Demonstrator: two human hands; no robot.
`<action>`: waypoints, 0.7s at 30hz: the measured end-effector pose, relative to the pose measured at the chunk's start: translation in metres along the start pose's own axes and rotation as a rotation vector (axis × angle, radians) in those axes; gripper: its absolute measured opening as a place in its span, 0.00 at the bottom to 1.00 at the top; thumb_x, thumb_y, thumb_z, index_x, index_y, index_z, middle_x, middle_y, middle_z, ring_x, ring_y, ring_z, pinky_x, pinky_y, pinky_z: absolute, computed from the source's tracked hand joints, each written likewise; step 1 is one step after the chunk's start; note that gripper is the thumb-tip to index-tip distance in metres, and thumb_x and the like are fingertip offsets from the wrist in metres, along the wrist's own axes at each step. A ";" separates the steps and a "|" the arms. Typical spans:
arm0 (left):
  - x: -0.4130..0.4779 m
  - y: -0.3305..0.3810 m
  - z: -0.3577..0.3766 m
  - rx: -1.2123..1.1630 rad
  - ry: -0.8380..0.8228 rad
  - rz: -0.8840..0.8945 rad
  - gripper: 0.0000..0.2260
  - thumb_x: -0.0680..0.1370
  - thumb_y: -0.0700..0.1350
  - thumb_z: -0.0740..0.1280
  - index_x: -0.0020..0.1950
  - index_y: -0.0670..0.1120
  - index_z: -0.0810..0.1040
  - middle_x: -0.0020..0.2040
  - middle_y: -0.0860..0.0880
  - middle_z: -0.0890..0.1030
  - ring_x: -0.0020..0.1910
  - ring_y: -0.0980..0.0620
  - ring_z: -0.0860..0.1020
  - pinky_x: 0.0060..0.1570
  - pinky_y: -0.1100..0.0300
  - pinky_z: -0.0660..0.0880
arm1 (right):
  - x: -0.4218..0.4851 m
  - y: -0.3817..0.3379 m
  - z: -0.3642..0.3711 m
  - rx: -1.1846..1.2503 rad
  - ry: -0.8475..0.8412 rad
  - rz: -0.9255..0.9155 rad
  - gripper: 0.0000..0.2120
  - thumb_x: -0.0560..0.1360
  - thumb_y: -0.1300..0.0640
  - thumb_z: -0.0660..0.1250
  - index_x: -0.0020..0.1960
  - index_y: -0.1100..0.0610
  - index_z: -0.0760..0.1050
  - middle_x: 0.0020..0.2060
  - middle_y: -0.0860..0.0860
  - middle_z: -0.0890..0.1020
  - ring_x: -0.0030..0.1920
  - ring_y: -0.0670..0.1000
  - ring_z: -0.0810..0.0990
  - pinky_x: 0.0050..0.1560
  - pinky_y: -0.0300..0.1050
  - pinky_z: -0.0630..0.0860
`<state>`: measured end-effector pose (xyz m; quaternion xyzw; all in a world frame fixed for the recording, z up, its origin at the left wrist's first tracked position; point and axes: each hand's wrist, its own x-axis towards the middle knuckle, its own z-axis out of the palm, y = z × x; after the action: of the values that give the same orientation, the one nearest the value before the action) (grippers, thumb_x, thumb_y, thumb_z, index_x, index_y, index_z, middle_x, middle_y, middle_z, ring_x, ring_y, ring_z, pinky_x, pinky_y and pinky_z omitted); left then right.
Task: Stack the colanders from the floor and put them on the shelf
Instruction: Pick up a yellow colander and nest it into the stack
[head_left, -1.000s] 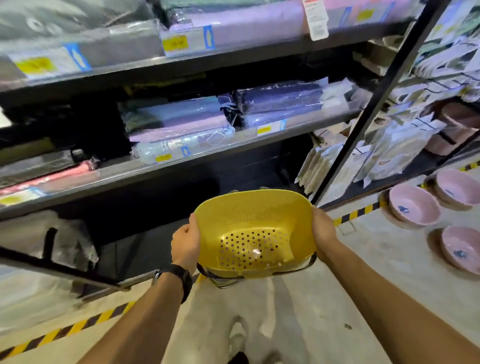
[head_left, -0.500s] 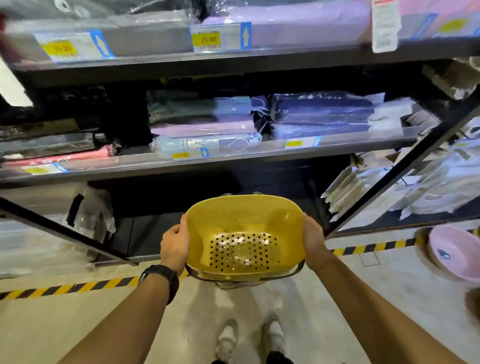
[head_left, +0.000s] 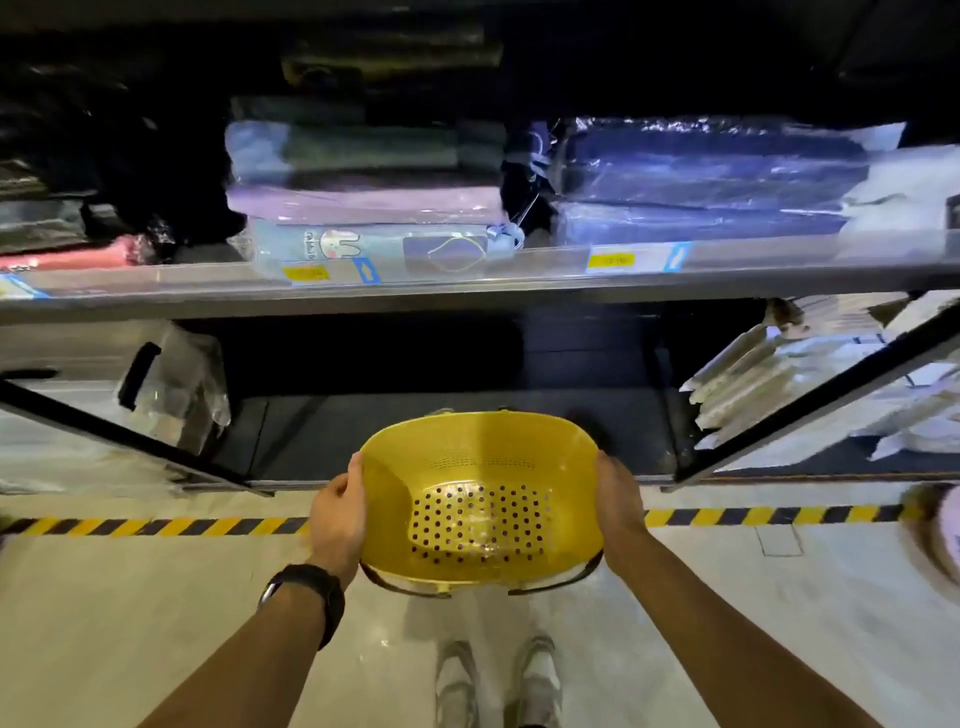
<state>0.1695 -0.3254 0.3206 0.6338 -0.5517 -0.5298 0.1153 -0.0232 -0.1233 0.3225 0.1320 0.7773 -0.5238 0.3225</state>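
Note:
A yellow colander (head_left: 480, 499) with a perforated bottom is held in front of me, above the floor. Dark rims of other colanders (head_left: 483, 584) show nested under it. My left hand (head_left: 337, 519) grips its left rim and my right hand (head_left: 618, 499) grips its right rim. Straight ahead is the dark bottom shelf (head_left: 457, 431), with bare space behind the colander. A pink colander (head_left: 948, 525) lies on the floor at the far right edge, blurred and mostly cut off.
The middle shelf (head_left: 467, 291) above carries wrapped flat packs with yellow price tags. White packets (head_left: 810, 395) lean at the right of the bottom shelf, a clear bag (head_left: 171, 389) at the left. Black frame bars slant at both sides. Yellow-black tape (head_left: 156, 526) lines the floor.
My view has swung left and down, squaring up with the shelf. The pink colanders on the right slid almost out of view. Both hands keep the same hold on the yellow colander stack.

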 end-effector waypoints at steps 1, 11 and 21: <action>0.007 -0.009 0.003 0.003 0.014 -0.016 0.19 0.79 0.65 0.57 0.45 0.51 0.77 0.43 0.50 0.80 0.43 0.48 0.79 0.39 0.55 0.75 | 0.009 0.008 0.005 0.010 -0.009 0.002 0.12 0.83 0.51 0.54 0.52 0.57 0.74 0.48 0.56 0.78 0.48 0.56 0.74 0.51 0.50 0.69; 0.136 -0.147 0.074 0.000 0.121 -0.010 0.21 0.78 0.67 0.57 0.54 0.51 0.77 0.50 0.46 0.79 0.49 0.43 0.77 0.51 0.46 0.74 | 0.138 0.141 0.077 0.140 -0.067 0.028 0.13 0.83 0.48 0.56 0.61 0.53 0.72 0.62 0.58 0.78 0.62 0.62 0.75 0.68 0.61 0.69; 0.220 -0.223 0.128 -0.010 0.107 -0.029 0.18 0.80 0.65 0.57 0.53 0.51 0.73 0.51 0.47 0.76 0.50 0.44 0.74 0.51 0.48 0.71 | 0.219 0.222 0.115 0.163 -0.019 0.060 0.19 0.82 0.46 0.56 0.67 0.56 0.72 0.63 0.60 0.77 0.64 0.64 0.75 0.68 0.63 0.69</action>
<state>0.1583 -0.3688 -0.0150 0.6687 -0.5326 -0.4996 0.1401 -0.0263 -0.1635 -0.0074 0.1761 0.7246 -0.5768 0.3335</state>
